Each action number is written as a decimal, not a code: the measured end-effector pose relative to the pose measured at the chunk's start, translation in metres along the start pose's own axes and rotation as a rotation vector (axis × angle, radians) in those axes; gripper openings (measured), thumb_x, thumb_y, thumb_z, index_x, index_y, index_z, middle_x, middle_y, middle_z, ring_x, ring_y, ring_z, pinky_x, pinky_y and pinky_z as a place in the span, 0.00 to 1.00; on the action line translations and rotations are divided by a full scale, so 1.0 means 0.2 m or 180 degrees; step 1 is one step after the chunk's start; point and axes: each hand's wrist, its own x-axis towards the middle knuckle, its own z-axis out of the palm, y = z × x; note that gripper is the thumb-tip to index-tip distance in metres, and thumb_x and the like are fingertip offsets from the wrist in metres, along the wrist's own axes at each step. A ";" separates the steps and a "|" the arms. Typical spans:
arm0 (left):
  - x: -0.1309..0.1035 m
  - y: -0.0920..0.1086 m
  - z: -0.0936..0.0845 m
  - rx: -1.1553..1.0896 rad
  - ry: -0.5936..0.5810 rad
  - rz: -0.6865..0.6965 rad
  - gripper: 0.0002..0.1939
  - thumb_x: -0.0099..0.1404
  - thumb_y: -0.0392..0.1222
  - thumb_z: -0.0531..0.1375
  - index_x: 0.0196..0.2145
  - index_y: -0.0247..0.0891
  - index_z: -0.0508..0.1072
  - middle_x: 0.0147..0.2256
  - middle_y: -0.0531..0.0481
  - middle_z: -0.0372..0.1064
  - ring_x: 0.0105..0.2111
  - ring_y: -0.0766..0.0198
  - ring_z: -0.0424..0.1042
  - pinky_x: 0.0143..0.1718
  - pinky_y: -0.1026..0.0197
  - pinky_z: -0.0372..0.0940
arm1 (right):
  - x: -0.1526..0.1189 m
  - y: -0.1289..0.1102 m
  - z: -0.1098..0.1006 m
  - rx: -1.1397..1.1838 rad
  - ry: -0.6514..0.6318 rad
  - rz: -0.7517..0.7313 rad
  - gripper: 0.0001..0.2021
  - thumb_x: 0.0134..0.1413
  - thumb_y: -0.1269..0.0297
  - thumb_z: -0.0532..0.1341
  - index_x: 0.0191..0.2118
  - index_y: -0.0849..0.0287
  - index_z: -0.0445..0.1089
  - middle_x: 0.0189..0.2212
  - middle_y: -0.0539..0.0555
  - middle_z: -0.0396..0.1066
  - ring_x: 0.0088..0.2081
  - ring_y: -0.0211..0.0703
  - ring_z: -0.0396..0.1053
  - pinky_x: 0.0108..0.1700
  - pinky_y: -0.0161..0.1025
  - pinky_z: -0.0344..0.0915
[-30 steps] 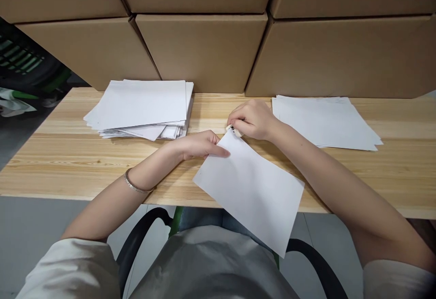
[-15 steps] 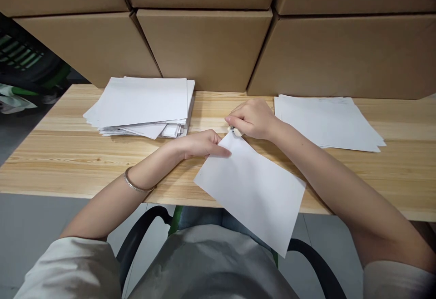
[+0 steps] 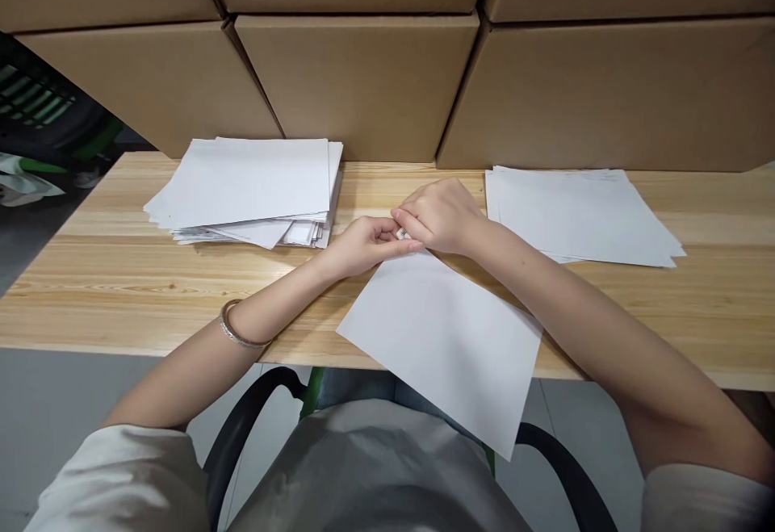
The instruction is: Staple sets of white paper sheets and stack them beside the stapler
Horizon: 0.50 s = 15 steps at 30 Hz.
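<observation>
White sheet flatter now (hands joined)

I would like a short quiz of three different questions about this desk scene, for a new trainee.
1. True or false: the sheet under the hands hangs partly over the near edge of the table.
2. Which wrist wears the bracelet?
A. left
B. right
3. Fill in: the untidy paper stack lies on the person's ____ side.

Key:
1. True.
2. A.
3. Left; the flat pile is on the right. The left hand and right hand meet at the sheet's far corner, around a small object.
</observation>
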 end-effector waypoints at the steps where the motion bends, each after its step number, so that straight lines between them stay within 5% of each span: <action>1: 0.00 -0.01 0.00 0.0054 0.0045 0.0067 0.24 0.58 0.59 0.65 0.23 0.37 0.63 0.21 0.59 0.45 0.22 0.72 0.45 0.22 0.64 0.39 | 0.00 0.00 0.00 -0.0021 0.0006 0.0009 0.24 0.61 0.63 0.46 0.23 0.61 0.74 0.26 0.56 0.74 0.26 0.40 0.58 0.29 0.41 0.38; 15: -0.01 -0.01 0.01 0.0049 -0.0066 -0.0133 0.21 0.56 0.55 0.66 0.24 0.36 0.65 0.19 0.60 0.48 0.20 0.73 0.46 0.21 0.65 0.40 | 0.00 -0.01 0.03 -0.0066 -0.0015 0.0021 0.24 0.61 0.63 0.45 0.19 0.61 0.68 0.21 0.56 0.70 0.22 0.38 0.51 0.29 0.42 0.38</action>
